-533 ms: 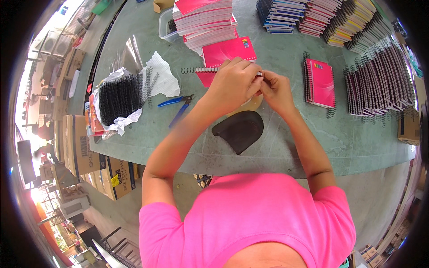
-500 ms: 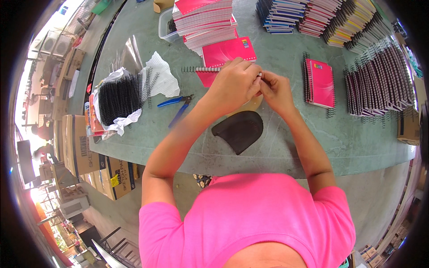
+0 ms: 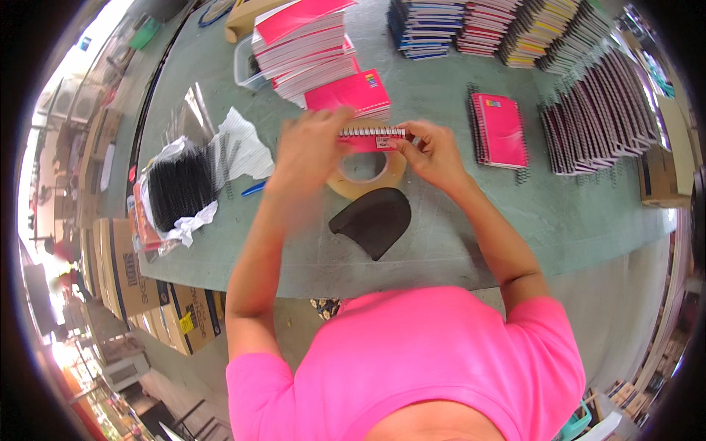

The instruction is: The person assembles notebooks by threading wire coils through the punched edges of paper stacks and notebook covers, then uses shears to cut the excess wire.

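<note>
Pink notebook (image 3: 360, 142), white label (image 3: 382, 141) showing, pinched in my right hand (image 3: 435, 153), bare table (image 3: 511, 202) rightward; left hand (image 3: 312, 151) blurred, can't tell.

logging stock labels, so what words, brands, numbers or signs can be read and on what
I won't copy printed wording, only say where it stands:
Upper box: large dark print, partly legible.
Lower box: dark print; its yellow label too small.
Right notebook: coloured cover lettering, too small.
Held notebook: white label, too small.
</note>
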{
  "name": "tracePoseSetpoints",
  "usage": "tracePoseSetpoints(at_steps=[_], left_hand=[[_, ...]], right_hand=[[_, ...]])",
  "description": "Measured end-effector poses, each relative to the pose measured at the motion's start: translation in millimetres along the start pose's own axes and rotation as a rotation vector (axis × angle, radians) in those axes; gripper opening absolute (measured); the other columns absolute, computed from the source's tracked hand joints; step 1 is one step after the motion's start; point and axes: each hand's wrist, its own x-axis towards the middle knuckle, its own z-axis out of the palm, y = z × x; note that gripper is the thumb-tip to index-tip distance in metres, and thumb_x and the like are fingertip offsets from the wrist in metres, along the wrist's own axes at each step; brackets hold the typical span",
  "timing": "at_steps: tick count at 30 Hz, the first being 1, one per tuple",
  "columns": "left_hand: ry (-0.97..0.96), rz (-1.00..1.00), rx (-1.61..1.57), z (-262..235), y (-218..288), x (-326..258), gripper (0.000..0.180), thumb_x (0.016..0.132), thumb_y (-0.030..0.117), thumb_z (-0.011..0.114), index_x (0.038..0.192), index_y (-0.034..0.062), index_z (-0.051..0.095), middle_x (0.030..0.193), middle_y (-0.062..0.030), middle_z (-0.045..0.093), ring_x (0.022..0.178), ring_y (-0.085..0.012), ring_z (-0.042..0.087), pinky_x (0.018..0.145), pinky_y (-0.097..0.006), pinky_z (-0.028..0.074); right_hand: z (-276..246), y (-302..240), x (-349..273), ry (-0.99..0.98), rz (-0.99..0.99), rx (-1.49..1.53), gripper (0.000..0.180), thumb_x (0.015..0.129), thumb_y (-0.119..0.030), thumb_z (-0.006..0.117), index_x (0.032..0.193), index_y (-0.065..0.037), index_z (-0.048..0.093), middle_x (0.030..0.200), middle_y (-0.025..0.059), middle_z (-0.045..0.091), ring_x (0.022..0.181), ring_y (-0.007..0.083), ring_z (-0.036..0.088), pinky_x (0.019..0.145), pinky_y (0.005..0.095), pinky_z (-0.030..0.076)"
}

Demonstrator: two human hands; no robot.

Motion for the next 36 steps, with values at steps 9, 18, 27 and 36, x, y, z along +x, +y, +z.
tracePoseSetpoints(at_steps=[9, 18, 27, 36], left_hand=[[0.328, 0.151, -0.111, -11, 17, 3, 0.034, 0.075, 0.011, 0.067, 0.109, 0.0089, 0.062, 0.107, -0.0165, 0.057, 0.103, -0.034, 0.051, 0.09, -0.041, 0.04], [0.297, 0.067, -0.184, 5, 5, -8, 0.035, 0.079, 0.019, 0.067, 0.112, 0.0071, 0.061, 0.112, -0.0176, 0.056, 0.105, -0.0336, 0.051, 0.089, -0.04, 0.041], [0.279, 0.032, -0.164, 14, -9, -13, 0.023, 0.081, 0.016, 0.065, 0.102, 0.0071, 0.065, 0.107, -0.0153, 0.058, 0.101, -0.0318, 0.053, 0.088, -0.038, 0.042], [0.284, -0.083, -0.217, 13, -27, -25, 0.02, 0.081, 0.015, 0.065, 0.099, 0.0073, 0.066, 0.102, -0.0129, 0.062, 0.099, -0.0293, 0.056, 0.084, -0.037, 0.044]], right_hand=[[-37, -9, -19, 0.16, -0.248, -0.015, 0.05, 0.078, -0.002, 0.061, 0.126, -0.014, 0.053, 0.119, 0.0139, 0.058, 0.108, 0.0344, 0.054, 0.09, 0.0402, 0.044], [-65, 91, -71, 0.303, 0.067, -0.908, 0.064, 0.092, -0.039, 0.045, 0.136, 0.005, 0.03, 0.14, 0.0263, 0.033, 0.13, 0.0419, 0.031, 0.106, 0.0488, 0.026], [-53, 81, -65, 0.297, 0.075, -0.962, 0.058, 0.091, -0.037, 0.048, 0.134, 0.0, 0.037, 0.138, 0.0187, 0.039, 0.128, 0.0388, 0.035, 0.104, 0.0508, 0.027], [-20, 26, 56, 0.234, 0.014, -0.116, 0.047, 0.086, -0.037, 0.059, 0.108, 0.004, 0.06, 0.1, 0.0168, 0.061, 0.086, 0.0292, 0.061, 0.076, 0.0384, 0.049]])
